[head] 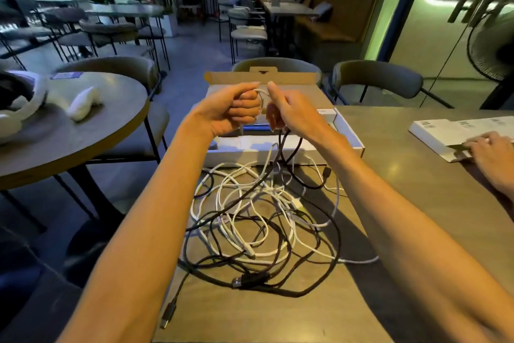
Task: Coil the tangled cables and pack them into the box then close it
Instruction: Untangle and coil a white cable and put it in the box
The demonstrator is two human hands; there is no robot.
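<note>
Two hands are raised above the table, both clenched on cable. Your left hand [236, 109] is fisted around a small white loop [260, 100], and your right hand [292, 113] pinches the same white strand at the top with thumb and forefinger while its lower fingers close on the strands that hang down. From the right hand a white strand and a black one drop straight into the tangle [264, 220], which lies on the table [417, 203] between your forearms, just in front of the box [349, 131]. The box stands open, lid [261, 78] tipped back away from you, its near wall touching the far edge of the heap.

You look to be at the first turns of the first coil, so most of the job lies ahead. Keep the left fist as the fixed form and let the right hand feed, laying each turn beside the last at the same size. I judge the black strand in your right hand a nuisance: let it go, or it will be wound in with the white. Draw slack slowly and lift, so the white line slides free of the crossings below; a hard pull would probably tighten them. Watch the black plug [244, 281] at the near edge of the heap, which could snag. Another person's hand [489, 153] rests on papers [445, 127] at your right, well apart from your work.
</note>
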